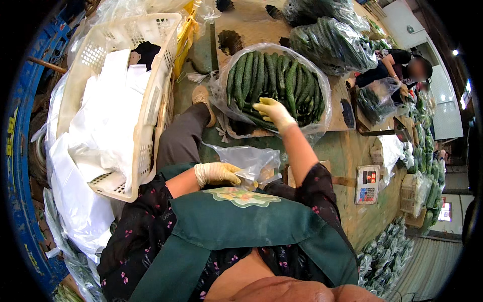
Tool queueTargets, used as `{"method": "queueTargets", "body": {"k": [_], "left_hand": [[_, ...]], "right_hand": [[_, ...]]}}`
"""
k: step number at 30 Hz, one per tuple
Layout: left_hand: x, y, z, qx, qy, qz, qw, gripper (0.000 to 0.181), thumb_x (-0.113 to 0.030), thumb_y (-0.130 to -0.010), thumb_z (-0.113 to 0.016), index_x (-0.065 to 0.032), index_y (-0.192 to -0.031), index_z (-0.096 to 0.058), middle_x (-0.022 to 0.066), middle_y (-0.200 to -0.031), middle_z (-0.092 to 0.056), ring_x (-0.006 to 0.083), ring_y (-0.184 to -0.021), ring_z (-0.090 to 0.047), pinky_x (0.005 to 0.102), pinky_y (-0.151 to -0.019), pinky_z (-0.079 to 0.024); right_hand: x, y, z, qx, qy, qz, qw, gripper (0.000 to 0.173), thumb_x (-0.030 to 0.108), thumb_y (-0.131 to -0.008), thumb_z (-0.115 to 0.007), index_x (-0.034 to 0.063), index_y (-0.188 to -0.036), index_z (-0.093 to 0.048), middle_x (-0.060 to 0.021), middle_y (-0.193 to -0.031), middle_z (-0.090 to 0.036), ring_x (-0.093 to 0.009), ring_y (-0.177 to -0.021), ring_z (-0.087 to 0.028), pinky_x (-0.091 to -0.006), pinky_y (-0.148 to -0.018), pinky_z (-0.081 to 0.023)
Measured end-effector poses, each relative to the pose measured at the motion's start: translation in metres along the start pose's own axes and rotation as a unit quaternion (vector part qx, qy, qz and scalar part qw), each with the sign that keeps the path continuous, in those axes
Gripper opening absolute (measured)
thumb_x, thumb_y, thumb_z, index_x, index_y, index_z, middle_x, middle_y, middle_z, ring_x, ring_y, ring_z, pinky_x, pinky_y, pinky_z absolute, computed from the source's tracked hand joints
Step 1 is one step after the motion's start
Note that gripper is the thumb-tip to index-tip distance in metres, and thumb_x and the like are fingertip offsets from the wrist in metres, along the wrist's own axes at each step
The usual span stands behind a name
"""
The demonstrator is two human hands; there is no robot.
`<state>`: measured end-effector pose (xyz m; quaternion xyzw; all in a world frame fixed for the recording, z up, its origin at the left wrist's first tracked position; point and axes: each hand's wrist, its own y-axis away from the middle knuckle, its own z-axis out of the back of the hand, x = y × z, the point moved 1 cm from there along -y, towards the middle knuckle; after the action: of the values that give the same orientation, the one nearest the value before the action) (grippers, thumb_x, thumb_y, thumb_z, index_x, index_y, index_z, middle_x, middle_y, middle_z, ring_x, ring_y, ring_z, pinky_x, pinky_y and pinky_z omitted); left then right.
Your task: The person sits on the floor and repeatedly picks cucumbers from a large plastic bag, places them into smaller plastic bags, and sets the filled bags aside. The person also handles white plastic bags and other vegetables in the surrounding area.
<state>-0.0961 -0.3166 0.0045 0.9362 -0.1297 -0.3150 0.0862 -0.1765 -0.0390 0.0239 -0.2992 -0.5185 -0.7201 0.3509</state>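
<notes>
Ahead of me, dark green cucumbers (265,77) lie packed side by side in a large clear plastic bag (327,94) with its mouth spread wide. Over the near part of the cucumbers is my right hand (277,113), in a pale yellow glove, fingers spread and slightly bent, with nothing seen in it. Close to my lap, my left hand (219,174), gloved too, pinches the edge of a smaller clear plastic bag (251,156). That bag hangs loose between my legs, and no cucumber shows in it.
At left, a white plastic crate (160,71) holds white sheets. A digital scale (367,185) stands at right. Filled bags of cucumbers (332,45) lie beyond the open one. A co-worker (392,68) sits at the upper right by another bag (377,100). More bagged produce (385,256) covers the lower right floor.
</notes>
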Motion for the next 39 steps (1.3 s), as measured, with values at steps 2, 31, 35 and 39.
{"method": "queueTargets", "body": {"k": [2, 31, 35, 39], "left_hand": [[-0.011, 0.004, 0.0, 0.019, 0.004, -0.001, 1.0, 0.05, -0.014, -0.091, -0.062, 0.0049, -0.136, -0.051, 0.0158, -0.13, -0.06, 0.0209, -0.114, -0.06, 0.0312, -0.1, -0.046], [0.0, -0.02, 0.042, -0.323, -0.163, -0.075, 0.929, 0.03, -0.032, -0.094, -0.057, -0.0076, -0.101, -0.073, 0.0024, -0.089, -0.067, 0.0119, -0.082, -0.056, 0.0251, -0.073, -0.045], [-0.002, -0.014, 0.045, -0.324, -0.181, -0.234, 0.899, 0.029, -0.029, -0.096, -0.056, -0.006, -0.104, -0.072, 0.0039, -0.099, -0.069, 0.0129, -0.091, -0.058, 0.0263, -0.084, -0.044], [-0.006, -0.016, 0.048, -0.309, -0.026, -0.246, 0.918, 0.032, -0.029, -0.1, -0.052, -0.0049, -0.112, -0.07, 0.0042, -0.107, -0.069, 0.0125, -0.102, -0.058, 0.0267, -0.096, -0.041]], "right_hand": [[0.004, -0.048, -0.037, -0.068, 0.006, -0.005, 0.998, 0.095, 0.039, -0.075, -0.081, -0.0029, -0.147, -0.035, -0.0189, -0.138, -0.053, -0.028, -0.121, -0.055, -0.037, -0.098, -0.045], [0.066, -0.116, -0.068, -0.169, 0.159, -0.076, 0.97, 0.116, 0.026, -0.07, -0.085, -0.0032, -0.153, -0.011, -0.015, -0.093, -0.069, -0.022, -0.074, -0.067, -0.0344, -0.071, -0.055], [0.08, -0.088, -0.055, -0.159, -0.014, -0.049, 0.986, 0.095, 0.019, -0.072, -0.084, -0.0032, -0.146, -0.029, -0.0056, -0.076, -0.064, -0.012, -0.055, -0.06, -0.0278, -0.042, -0.04], [0.078, -0.06, -0.023, -0.09, -0.129, -0.004, 0.988, 0.031, 0.021, -0.077, -0.081, 0.0078, -0.096, -0.061, -0.0042, -0.074, -0.066, -0.012, -0.057, -0.059, -0.0222, -0.041, -0.035]]}}
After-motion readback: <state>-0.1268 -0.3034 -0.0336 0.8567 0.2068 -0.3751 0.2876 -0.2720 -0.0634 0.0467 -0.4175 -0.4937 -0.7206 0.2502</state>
